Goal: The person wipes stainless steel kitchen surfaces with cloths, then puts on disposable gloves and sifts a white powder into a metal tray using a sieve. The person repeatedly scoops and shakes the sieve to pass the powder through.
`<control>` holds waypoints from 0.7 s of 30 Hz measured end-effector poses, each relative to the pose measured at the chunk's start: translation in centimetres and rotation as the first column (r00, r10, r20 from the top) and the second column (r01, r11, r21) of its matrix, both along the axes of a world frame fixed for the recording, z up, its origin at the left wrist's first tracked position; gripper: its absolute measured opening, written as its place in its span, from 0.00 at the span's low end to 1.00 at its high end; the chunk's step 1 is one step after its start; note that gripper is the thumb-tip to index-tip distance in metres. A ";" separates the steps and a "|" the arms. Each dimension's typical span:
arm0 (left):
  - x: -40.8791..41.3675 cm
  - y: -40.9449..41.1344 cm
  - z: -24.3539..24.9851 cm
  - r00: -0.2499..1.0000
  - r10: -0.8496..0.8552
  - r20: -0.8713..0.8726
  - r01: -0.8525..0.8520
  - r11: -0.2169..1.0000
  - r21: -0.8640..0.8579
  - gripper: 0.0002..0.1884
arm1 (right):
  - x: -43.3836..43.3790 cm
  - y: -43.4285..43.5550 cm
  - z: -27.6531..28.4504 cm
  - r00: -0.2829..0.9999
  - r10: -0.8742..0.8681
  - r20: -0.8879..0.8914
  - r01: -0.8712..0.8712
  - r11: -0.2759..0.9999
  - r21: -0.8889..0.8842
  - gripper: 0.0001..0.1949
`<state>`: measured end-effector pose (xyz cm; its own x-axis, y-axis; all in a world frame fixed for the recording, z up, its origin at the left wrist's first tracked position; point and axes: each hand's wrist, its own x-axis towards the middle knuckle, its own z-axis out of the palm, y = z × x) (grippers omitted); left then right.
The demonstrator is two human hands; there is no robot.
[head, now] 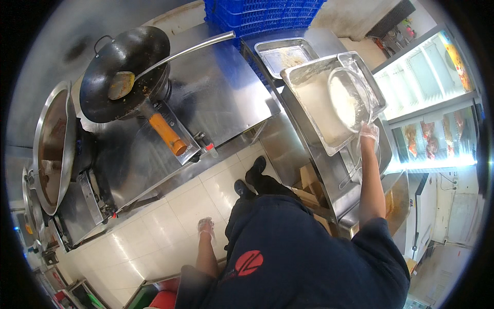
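My right hand (369,132), in a clear plastic glove, is closed on the rim or handle of a round sieve (350,101). The sieve holds white powder and rests over a deep rectangular metal pan (301,90) of pale flour-like powder. My left hand (206,224), also gloved, hangs over the tiled floor with nothing seen in it; its fingers look partly curled. A shallow metal tray (266,58) with crumbs lies beyond the pan. Beside my right forearm, a wire strainer (350,177) lies partly hidden.
At the left, a black wok (127,50) with a bamboo handle sits on a burner, a long-handled ladle (122,85) inside. A large metal pot (69,154) stands further left. Blue plastic crates (266,15) are stacked behind; a lit display fridge (424,77) stands right.
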<state>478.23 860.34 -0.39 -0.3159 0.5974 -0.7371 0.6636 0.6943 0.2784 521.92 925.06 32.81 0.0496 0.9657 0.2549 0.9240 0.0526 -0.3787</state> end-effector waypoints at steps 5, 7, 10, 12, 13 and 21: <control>0.0 -0.1 -0.5 0.984 -0.116 -0.132 0.115 0.993 -0.015 0.14 | -3.5 -0.1 0.0 0.999 0.004 0.045 -0.007 0.997 0.078 0.22; 0.1 0.4 0.0 0.947 -0.261 -0.187 0.254 0.965 -0.060 0.14 | -1.8 0.9 0.0 0.980 0.070 0.184 -0.095 0.987 0.132 0.23; 0.2 0.6 1.0 0.785 -0.553 -0.279 0.518 0.833 -0.194 0.15 | -3.4 0.8 -0.8 0.985 -0.003 0.172 -0.013 0.996 0.091 0.23; -0.1 0.7 1.7 0.904 -0.398 -0.160 0.368 0.911 -0.185 0.16 | -5.1 0.0 -0.8 0.996 -0.001 0.093 -0.018 0.978 0.206 0.22; -0.3 1.2 1.7 0.983 -0.175 -0.053 0.164 0.974 -0.158 0.16 | -5.1 0.6 -0.2 0.997 0.008 0.073 -0.019 0.988 0.152 0.22; 1.1 -0.4 0.6 0.995 -0.001 -0.096 0.000 1.000 -0.002 0.12 | -4.2 -0.8 0.6 0.999 0.034 0.039 -0.037 0.997 0.065 0.19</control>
<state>479.34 859.91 0.24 -0.3849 0.5963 -0.7044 0.6876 0.6944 0.2121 517.67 924.27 33.46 0.0048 0.9479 0.3184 0.9347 0.1090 -0.3384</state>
